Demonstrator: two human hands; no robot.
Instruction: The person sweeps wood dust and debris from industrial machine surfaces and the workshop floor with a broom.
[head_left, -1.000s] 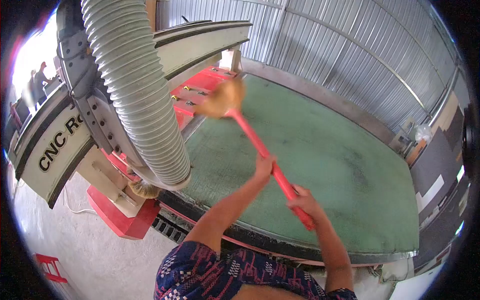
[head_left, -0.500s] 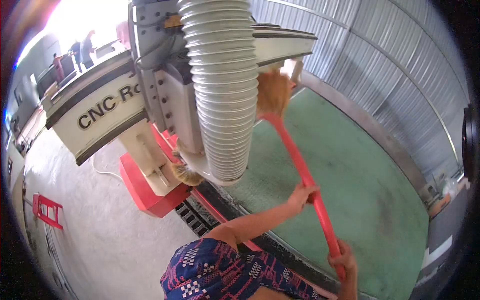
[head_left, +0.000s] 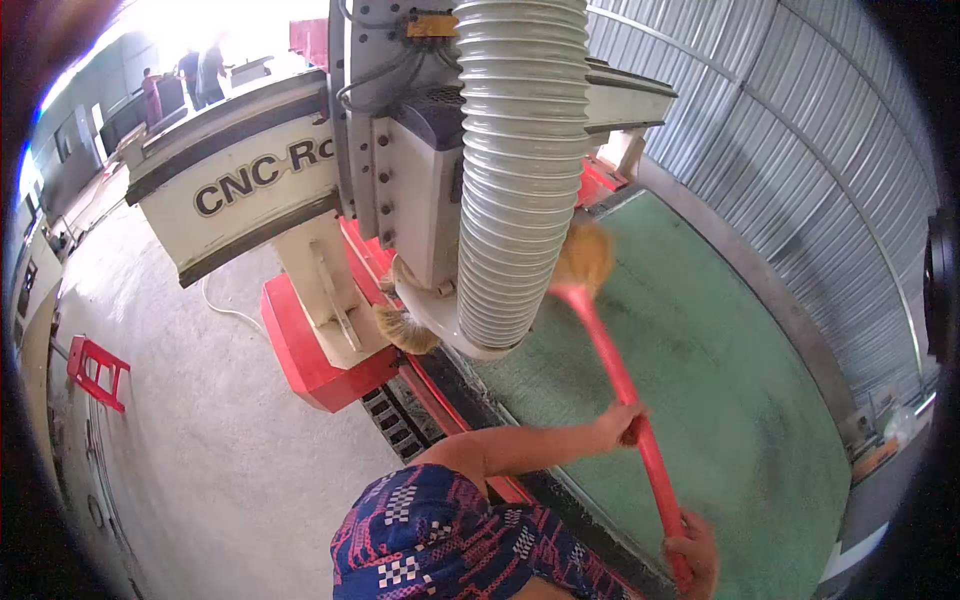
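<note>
I hold a red-handled broom (head_left: 625, 395) in both hands over the green bed (head_left: 740, 380) of a CNC router. My left hand (head_left: 618, 425) grips the handle at mid-length. My right hand (head_left: 693, 548) grips its lower end near the bottom of the view. The straw-coloured broom head (head_left: 585, 255) is blurred and sits on the green bed just right of the ribbed grey dust hose (head_left: 515, 170), partly hidden behind it.
The router gantry (head_left: 250, 190) marked "CNC Ro" spans the left, on red supports (head_left: 310, 350), with a brush skirt (head_left: 405, 330) under the spindle. Corrugated metal wall (head_left: 790, 130) runs behind. A red stand (head_left: 95, 370) sits on the concrete floor. People stand at the bright far opening.
The broom head has swept down and toward me along the bed, from beside the gantry beam to below the hose end. My view has shifted slightly left.
</note>
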